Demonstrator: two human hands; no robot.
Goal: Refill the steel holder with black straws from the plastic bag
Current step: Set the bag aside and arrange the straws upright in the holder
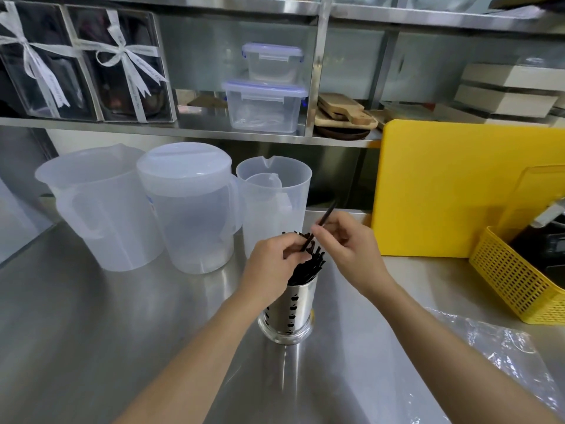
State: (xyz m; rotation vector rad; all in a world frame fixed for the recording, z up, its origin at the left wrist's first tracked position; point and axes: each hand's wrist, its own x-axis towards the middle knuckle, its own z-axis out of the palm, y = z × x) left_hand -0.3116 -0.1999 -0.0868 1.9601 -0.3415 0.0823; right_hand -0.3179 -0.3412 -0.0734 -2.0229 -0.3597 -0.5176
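A perforated steel holder (pixel 290 313) stands on the steel counter at the middle, with a bundle of black straws (pixel 310 266) leaning out of its top to the right. My left hand (pixel 270 267) sits over the holder's left rim with its fingers closed around the straws. Just above, my right hand (pixel 347 247) pinches a single black straw (pixel 327 214) that sticks up and to the right of the bundle. A crumpled clear plastic bag (pixel 501 347) lies flat on the counter at the lower right; I see no straws in it.
Three translucent plastic jugs (pixel 186 209) stand behind the holder on the left. A yellow cutting board (pixel 443 191) leans upright at the right, with a yellow mesh basket (pixel 513 280) beside it. Shelves above hold lidded plastic containers (pixel 264 102), wooden boards and ribboned boxes.
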